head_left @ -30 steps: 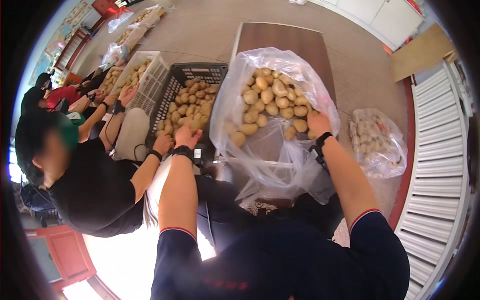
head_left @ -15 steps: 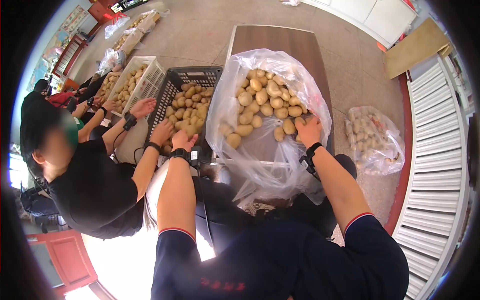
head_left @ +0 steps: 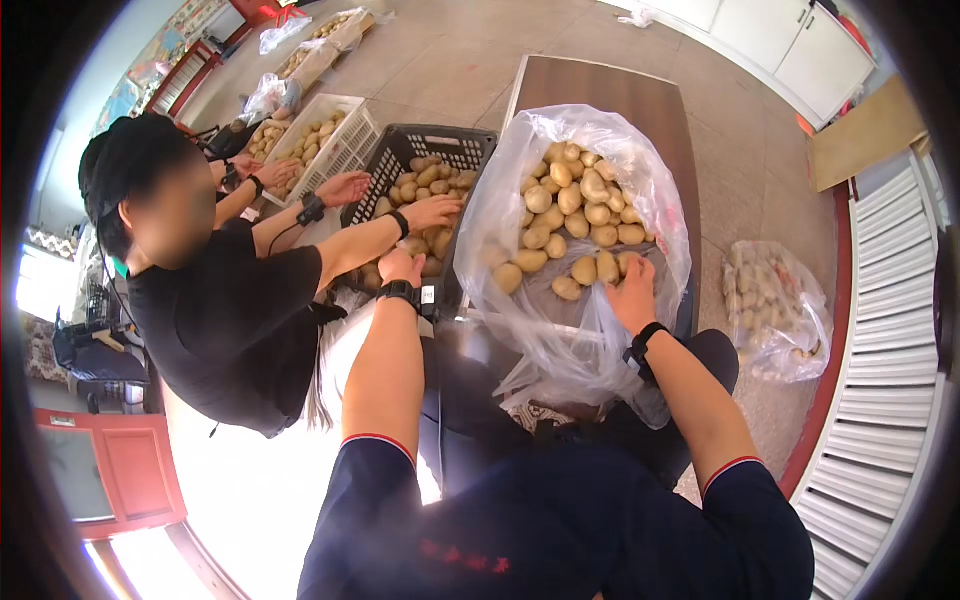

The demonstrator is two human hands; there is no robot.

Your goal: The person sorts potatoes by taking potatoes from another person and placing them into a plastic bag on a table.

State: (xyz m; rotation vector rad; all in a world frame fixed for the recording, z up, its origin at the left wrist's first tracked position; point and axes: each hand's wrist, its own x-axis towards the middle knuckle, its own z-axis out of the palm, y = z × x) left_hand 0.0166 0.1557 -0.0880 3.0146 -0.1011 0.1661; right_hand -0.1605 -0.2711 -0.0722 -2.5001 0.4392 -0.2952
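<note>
Potatoes [head_left: 570,200] lie in a clear plastic bag [head_left: 665,190], spread open on a brown tabletop [head_left: 600,83]. My right hand [head_left: 632,297] is inside the bag's near right side, its fingers curled round a potato [head_left: 626,262] beside others in a short row. My left hand [head_left: 402,268] is at the near end of a black plastic crate [head_left: 478,150] holding more potatoes [head_left: 437,180]. Its fingers are bent inward, and whatever they hold is hidden. Both my wrists wear black bands.
At left, a person in black [head_left: 220,320] reaches over the black crate with one hand [head_left: 432,212]; the other hand [head_left: 345,187] is by its rim. Beyond stands a white crate [head_left: 350,140] of potatoes. A filled plastic bag [head_left: 775,310] lies on the floor near a white radiator [head_left: 880,350].
The view has shifted, so the scene sits further right. My right hand has drawn slightly nearer me with the potato. My left hand's fingers have bent inward; the other person's hand has reached further over the crate.
</note>
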